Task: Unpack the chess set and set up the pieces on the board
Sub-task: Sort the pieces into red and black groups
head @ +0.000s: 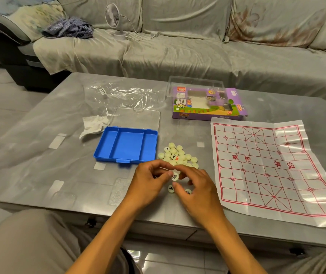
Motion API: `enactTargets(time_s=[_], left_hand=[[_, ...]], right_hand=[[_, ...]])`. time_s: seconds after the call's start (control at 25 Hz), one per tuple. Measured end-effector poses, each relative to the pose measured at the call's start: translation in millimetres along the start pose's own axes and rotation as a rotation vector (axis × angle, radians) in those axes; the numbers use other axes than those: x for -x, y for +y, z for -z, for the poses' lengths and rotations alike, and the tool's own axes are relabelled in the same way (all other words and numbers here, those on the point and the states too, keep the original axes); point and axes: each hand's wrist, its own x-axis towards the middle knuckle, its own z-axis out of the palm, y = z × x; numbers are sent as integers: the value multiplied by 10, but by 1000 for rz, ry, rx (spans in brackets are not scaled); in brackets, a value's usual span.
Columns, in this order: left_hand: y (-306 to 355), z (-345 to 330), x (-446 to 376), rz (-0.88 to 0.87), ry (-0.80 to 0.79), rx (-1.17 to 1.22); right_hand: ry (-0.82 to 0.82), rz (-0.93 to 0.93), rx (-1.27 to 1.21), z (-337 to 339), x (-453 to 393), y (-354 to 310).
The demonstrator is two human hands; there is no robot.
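Left hand (150,179): curled grip pinches a round cream chess piece (175,176) marked in black.
Right hand (195,186): fingers bent, touching that piece.
Pile of cream pieces (178,155): just right of the blue plastic tray (126,144).

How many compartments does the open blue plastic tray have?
3 in the blue plastic tray: a narrow one on the left, a wide one in the middle, a narrow one on the right. None looks hidden.

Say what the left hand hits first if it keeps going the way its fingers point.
Likely the black-marked piece at the left hand's fingertips, already at or near contact. Behind it are the right hand's fingers; depth is unclear.
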Motion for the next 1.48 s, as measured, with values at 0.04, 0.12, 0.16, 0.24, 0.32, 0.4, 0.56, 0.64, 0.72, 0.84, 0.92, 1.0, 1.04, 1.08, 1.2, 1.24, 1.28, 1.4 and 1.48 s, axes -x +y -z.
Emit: enactTargets(time_s=[0.04, 0.12, 0.16, 0.24, 0.32, 0.4, 0.56, 0.64, 0.72, 0.84, 0.92, 1.0, 1.04, 1.08, 1.2, 1.24, 1.28, 1.4, 1.48], left_hand=[[-6, -5, 12, -1, -9, -25], [-3, -18, 42, 9, -25, -87], [7, -19, 59, 12, -26, -143], [32, 16, 83, -25, -22, -371], [47, 62, 92, -64, -70, -576], [41, 76, 109, -55, -131, -622], [30, 1, 137, -81, -147, -588], [28, -42, 144, -92, -156, -577], [31, -58, 146, -92, -159, -570], [44, -15, 126, -98, -115, -574], [31, 43, 100, -84, -72, -563], [10, 76, 80, -78, -49, -561], [1, 77, 77, -83, -48, -564], [-3, 72, 81, -86, -50, -565], [9, 36, 100, -89, -65, -574], [8, 28, 100, -90, -68, -577], [5, 22, 98, -90, -68, -577], [-16, 12, 101, -96, -67, -578], [-25, 4, 105, -97, -76, -577]], right_hand=[[-14, 43, 49, -9, -17, 9], [-6, 67, 143, -8, -31, 55], [-4, 59, 187, 3, -24, 79], [-10, 31, 287, 32, 1, 118], [-44, -8, 348, 62, 15, 139], [-125, -32, 364, 79, 13, 131], [-70, -55, 302, 139, -47, 155], [15, -93, 331, 150, -112, 218], [25, -99, 390, 122, -179, 268], [-11, -76, 422, 63, -250, 278], [-8, -68, 427, 44, -269, 293], [3, -51, 440, 51, -300, 311], [-3, -39, 442, 56, -322, 312], [-15, -25, 439, 62, -343, 317], [-24, 5, 406, 60, -359, 352], [-12, -4, 382, 65, -354, 365], [0, -17, 360, 72, -350, 374], [10, -29, 362, 72, -384, 379], [9, -56, 367, 80, -450, 390]])
